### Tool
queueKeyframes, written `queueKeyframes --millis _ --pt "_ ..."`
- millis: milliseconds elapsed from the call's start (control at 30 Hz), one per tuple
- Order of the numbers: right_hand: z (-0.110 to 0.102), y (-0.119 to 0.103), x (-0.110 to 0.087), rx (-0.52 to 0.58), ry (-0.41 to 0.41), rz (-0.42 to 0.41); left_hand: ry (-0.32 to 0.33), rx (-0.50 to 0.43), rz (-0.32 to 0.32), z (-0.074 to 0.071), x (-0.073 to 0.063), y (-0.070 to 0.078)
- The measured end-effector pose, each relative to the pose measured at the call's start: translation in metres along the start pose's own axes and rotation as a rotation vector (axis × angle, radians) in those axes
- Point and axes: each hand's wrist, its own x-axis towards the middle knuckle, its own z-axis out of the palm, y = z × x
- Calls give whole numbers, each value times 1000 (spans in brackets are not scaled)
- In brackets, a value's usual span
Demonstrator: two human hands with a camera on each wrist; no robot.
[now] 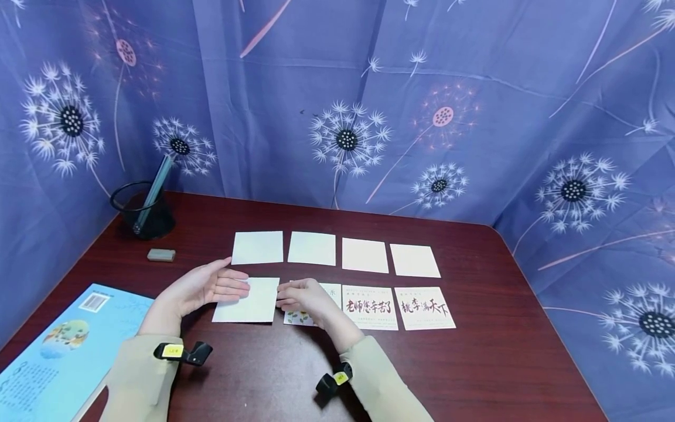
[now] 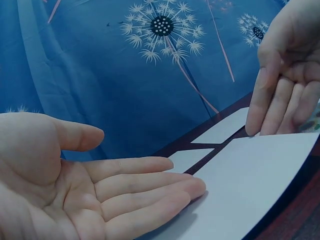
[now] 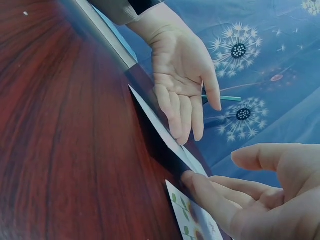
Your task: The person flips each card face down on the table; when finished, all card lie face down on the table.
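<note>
White, thin sq. card [image 1: 261, 306], near-left, is contacting L hand [image 1: 199, 288] (fingers straight) and R hand [image 1: 311, 301] (fingers loosely bent).

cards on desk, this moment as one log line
left hand: open over blank front card; right hand: at that card's right edge; back row: four blank cards; front right: three printed cards

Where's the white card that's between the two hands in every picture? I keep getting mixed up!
Head: a bit left of the middle and below it, the white card sits between the left hand and the right hand.
Left wrist: lower right, a big white shape.
Right wrist: around the middle, a slim slanting strip.
Shared landmark: the dandelion curtain shows in all three.
</note>
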Motion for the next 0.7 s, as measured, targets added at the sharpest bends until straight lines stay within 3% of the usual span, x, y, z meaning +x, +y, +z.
queueKeyframes --millis 400,700 --pt "-7 -3 -1 -26 -24 7 15 3 -12 0 -1 0" --pt "-28 -7 -11 -48 -7 -3 13 -57 13 6 4 1"
